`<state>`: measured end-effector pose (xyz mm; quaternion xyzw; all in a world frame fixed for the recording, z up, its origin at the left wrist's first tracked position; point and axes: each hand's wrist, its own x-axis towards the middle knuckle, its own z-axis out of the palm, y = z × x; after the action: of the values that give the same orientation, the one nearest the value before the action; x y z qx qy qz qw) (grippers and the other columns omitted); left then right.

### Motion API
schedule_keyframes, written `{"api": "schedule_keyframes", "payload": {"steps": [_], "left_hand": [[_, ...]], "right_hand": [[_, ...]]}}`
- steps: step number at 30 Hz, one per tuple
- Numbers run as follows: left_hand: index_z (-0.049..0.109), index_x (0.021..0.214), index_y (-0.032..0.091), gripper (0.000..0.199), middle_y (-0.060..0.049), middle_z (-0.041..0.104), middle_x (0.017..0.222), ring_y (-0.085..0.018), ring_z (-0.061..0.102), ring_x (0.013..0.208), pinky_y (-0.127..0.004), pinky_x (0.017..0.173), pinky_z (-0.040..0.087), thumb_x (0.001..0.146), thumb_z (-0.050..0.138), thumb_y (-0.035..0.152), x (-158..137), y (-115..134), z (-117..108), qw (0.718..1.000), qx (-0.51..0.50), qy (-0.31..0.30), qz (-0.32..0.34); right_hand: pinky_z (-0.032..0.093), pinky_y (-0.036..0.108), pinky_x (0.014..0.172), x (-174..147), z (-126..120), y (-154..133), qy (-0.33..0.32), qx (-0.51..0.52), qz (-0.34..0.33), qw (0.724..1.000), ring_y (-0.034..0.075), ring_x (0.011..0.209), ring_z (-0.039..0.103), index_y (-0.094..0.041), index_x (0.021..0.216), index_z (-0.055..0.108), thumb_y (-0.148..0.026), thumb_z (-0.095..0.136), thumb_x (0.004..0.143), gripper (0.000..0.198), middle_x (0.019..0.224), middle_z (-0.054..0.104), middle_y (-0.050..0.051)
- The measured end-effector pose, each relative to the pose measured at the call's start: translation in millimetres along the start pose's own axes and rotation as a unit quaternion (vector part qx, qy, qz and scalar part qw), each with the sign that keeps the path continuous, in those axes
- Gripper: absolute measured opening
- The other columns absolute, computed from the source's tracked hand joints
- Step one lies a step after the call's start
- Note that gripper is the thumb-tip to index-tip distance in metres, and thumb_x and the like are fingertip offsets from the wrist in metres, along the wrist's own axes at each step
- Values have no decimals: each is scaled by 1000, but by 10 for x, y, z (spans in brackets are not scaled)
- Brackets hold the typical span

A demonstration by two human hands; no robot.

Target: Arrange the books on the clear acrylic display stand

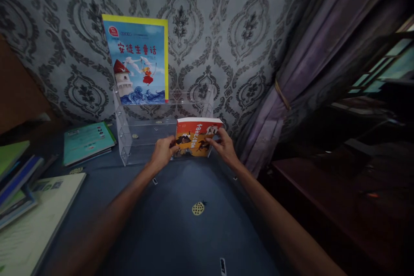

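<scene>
From here I see a clear rack (123, 143) on the table (161, 233), a blue book (137, 62) standing high at its left; teal books (84, 143) lie beside it, a curtain (265, 131) hangs right; left hand (162, 152) and right hand (225, 145) grip the red book (193, 138) by its sides at the rack's lower right, cover towards the person, title upright; its long axis I can't tell.

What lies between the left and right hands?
The orange book, with the left hand at one side and the right hand at the other, as the head view shows.
</scene>
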<state>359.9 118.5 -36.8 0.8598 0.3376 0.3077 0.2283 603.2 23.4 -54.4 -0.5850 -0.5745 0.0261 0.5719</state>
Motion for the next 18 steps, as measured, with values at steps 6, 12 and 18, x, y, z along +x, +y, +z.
{"api": "schedule_keyframes", "payload": {"steps": [6, 12, 18], "left_hand": [[67, 95, 18, 13, -2, 71, 82, -16, 63, 75, -24, 68, 42, 82, 69, 16, -19, 47, -9, 1000, 2, 5, -9], [65, 91, 19, 6, -1, 71, 82, -15, 63, 74, -23, 68, 41, 85, 66, 18, -39, 60, -5, 1000, -16, 18, -5], [64, 88, 19, 4, -1, 70, 80, -15, 62, 73, -23, 68, 40, 85, 65, 18, -48, 73, -3, 1000, -8, 24, -12]], "right_hand": [[53, 33, 64, 10, -40, 59, -58, -10, 17, 998, 28, 100, 62, -24, 122, 58, -43, 73, 74, 53, 116, 64, 8], [52, 32, 62, 34, -63, 68, -92, -35, 16, 995, 27, 92, 63, -24, 118, 60, -43, 73, 73, 51, 108, 68, 7], [51, 36, 70, -46, -20, 63, -68, -58, 10, 996, 24, 79, 64, -26, 129, 54, -42, 67, 82, 51, 95, 70, 4]]}}
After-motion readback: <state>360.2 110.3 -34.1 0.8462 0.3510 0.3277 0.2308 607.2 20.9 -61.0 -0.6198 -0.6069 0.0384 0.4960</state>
